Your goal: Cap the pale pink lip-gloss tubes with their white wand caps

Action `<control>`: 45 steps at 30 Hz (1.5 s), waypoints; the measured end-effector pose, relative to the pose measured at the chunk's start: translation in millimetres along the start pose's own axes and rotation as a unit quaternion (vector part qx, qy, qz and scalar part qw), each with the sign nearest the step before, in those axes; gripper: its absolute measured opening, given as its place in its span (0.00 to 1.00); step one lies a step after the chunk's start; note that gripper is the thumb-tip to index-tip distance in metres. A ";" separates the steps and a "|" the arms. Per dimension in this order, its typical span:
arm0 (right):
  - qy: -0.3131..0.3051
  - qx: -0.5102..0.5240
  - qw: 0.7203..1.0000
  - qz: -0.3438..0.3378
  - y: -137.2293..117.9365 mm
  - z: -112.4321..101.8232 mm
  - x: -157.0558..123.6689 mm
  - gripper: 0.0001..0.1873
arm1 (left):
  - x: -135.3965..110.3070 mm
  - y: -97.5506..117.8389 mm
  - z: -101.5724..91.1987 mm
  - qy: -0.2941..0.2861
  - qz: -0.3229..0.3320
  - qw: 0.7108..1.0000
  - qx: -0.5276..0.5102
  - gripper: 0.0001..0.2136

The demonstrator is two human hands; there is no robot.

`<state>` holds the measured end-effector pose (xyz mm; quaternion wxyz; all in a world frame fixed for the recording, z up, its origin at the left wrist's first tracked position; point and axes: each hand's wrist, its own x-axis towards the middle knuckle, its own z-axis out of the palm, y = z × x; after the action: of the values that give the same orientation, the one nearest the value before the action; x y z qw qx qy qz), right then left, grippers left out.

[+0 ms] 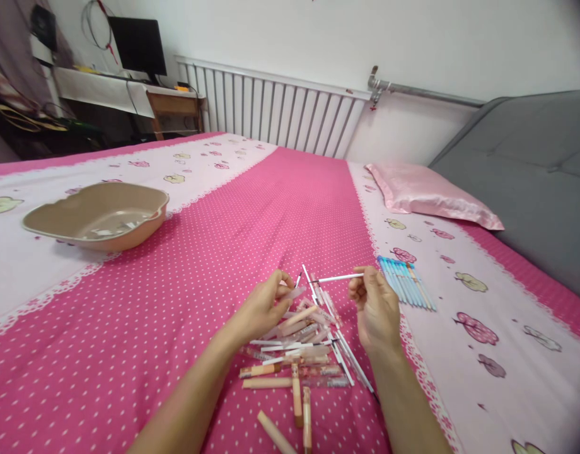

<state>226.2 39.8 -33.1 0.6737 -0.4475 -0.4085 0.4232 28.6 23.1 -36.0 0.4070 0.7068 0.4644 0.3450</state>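
My right hand [377, 309] is closed, pinching one end of a thin white pen refill [340, 277]. The refill points left, its dark tip towards my other hand. Between the fingers of my left hand [266, 306] is a short translucent pen part [294, 293]; its far end is clear of the fingers, the rest hidden. Below and between both hands lies a loose heap of peach and clear pen barrels [299, 325], mixed with more white refills [349, 359]. Nearest me, a peach pen part [273, 432] lies apart from the heap.
A row of blue pens [406, 284] lies side by side right of my right hand. At the left stands a beige basin [148, 211] with small pale pieces inside. A pink pillow [432, 195] rests by the grey headboard [531, 145]. Everything lies on a pink dotted bedspread [214, 252].
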 end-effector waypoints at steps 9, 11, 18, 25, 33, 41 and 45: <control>-0.021 0.036 0.999 0.019 -0.8 0.2 -1.4 0.15 | 0.9 0.1 -1.9 0.016 -0.014 0.999 0.027 0.05; -0.019 0.037 0.999 0.018 -1.0 0.3 -1.4 0.15 | 1.0 0.1 -2.4 0.019 -0.015 0.999 0.024 0.06; -0.035 0.027 0.999 0.017 -0.7 0.2 -2.3 0.14 | 1.7 -3.3 -2.5 0.019 -0.006 1.000 0.014 0.05; -0.047 -0.002 0.999 0.006 -0.5 -1.1 -2.5 0.14 | 3.0 -7.5 -2.5 0.033 0.023 0.999 0.030 0.05; -0.061 -0.043 0.997 -0.012 0.3 -1.2 -1.3 0.14 | 2.4 -5.0 -3.2 0.033 0.029 0.997 0.060 0.07; -0.094 -0.066 0.993 -0.011 0.9 -1.8 -2.7 0.15 | 1.6 -1.5 -2.7 0.011 0.017 0.996 0.086 0.08; -0.118 -0.067 0.991 0.003 0.7 -0.7 -2.5 0.16 | 1.1 -2.3 -2.1 0.006 0.026 0.998 0.058 0.08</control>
<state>225.9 37.4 -34.4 0.5879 -0.4401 -0.5113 0.4463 26.2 25.2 -37.0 0.3539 0.7391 0.4670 0.3322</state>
